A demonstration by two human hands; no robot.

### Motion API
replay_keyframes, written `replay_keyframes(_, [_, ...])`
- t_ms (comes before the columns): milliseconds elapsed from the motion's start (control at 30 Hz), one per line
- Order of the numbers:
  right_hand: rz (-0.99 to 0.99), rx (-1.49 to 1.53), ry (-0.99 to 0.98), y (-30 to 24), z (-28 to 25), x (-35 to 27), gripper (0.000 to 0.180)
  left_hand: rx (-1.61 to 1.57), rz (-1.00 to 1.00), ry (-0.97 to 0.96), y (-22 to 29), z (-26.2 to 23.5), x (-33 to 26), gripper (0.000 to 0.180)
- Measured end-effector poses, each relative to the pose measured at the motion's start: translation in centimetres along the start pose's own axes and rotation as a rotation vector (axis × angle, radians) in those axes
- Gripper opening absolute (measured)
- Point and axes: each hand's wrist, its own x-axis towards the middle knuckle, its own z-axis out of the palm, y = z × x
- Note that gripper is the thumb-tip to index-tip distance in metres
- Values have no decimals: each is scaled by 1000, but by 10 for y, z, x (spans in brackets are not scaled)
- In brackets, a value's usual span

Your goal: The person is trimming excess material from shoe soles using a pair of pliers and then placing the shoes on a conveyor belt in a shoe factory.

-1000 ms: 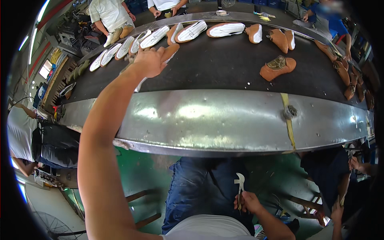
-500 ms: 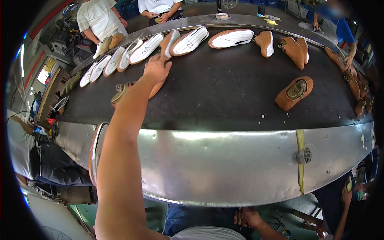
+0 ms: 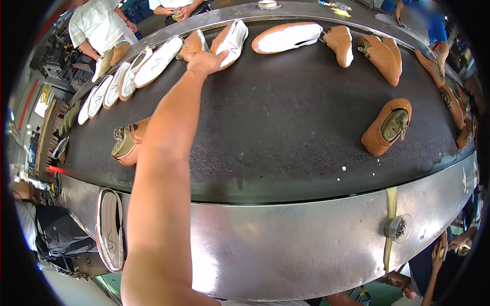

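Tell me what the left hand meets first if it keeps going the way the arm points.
The left hand already touches a tan shoe; straight beyond is probably the belt's metal rim.

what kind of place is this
Most likely a shoe factory assembly line. A long dark conveyor belt carries tan suede shoe uppers and white soles, and the person's left hand reaches across to one while other workers stand along the belt.

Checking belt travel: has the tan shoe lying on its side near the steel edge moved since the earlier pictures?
Cannot tell: the tan shoe sits farther right of the yellow strap than before, but the head camera shifted too.
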Motion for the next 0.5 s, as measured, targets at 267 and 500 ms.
replay_keyframes(267, [-72, 178, 41, 37, 19, -23, 63, -23, 158, 86, 10, -13, -155, 89])
replay_keyframes(500, [-181, 177, -16, 76, 40, -59, 55, -18, 259, -146, -27, -59, -374, 87])
